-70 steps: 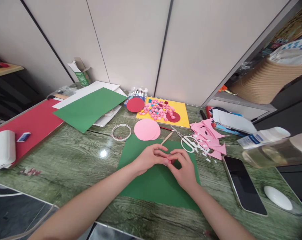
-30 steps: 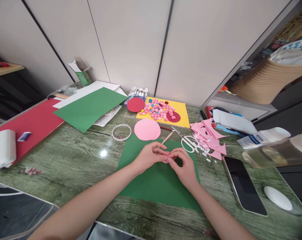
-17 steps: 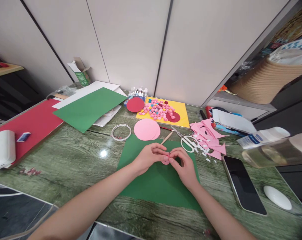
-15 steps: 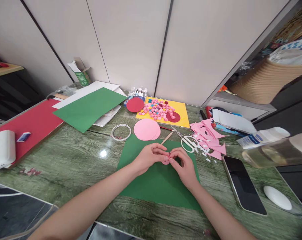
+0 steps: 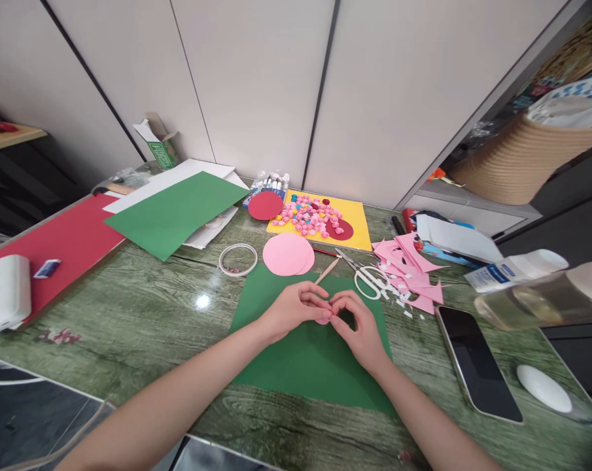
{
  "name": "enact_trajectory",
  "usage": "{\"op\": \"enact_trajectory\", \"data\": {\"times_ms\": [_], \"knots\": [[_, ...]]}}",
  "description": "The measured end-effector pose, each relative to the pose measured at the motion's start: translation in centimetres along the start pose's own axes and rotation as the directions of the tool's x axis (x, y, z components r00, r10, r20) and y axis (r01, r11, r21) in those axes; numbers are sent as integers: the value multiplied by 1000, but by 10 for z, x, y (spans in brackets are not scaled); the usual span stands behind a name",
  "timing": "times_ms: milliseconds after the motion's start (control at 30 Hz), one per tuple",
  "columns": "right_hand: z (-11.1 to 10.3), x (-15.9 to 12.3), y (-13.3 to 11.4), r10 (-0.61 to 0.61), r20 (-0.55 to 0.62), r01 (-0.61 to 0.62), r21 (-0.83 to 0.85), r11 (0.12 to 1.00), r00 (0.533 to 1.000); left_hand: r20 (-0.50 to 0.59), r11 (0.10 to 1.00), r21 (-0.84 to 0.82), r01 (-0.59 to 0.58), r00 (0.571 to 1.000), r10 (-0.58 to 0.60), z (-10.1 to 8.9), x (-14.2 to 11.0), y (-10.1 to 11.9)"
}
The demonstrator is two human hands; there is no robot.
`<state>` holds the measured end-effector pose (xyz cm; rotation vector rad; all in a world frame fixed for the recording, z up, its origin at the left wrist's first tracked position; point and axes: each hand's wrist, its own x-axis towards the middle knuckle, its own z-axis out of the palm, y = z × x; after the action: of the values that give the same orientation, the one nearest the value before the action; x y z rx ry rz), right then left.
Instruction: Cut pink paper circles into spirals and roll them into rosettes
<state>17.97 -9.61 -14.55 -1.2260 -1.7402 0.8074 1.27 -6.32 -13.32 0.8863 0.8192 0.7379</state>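
my left hand (image 5: 292, 311) + right hand (image 5: 360, 328): fingertips pinched on pink piece (image 5: 323, 321) | piece lies between them, over near green sheet (image 5: 315, 369), touching both | long axis hidden, can't tell

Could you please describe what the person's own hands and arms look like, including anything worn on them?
The left hand and right hand are bare, with slender fingers and no gloves, and no ring can be made out. Both forearms are slim and uncovered as far as the view shows, with no sleeve, watch or bracelet. Nail details are too small to tell.
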Motion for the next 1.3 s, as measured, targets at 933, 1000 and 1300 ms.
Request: {"op": "enact_trajectory", "data": {"times_ms": [933,1000,1300], "knots": [[-2,-3,6,22,-3,-21,82,996,1000,-86,851,448,-272,935,344,13,-10,-2],[-1,-2,6,18,-32,-16,73,997,999,-79,827,497,-264,935,346,14,-10,-1],[1,-1,5,44,-100,-44,9,999,994,-20,797,554,-240,953,301,11,-9,-6]]}}
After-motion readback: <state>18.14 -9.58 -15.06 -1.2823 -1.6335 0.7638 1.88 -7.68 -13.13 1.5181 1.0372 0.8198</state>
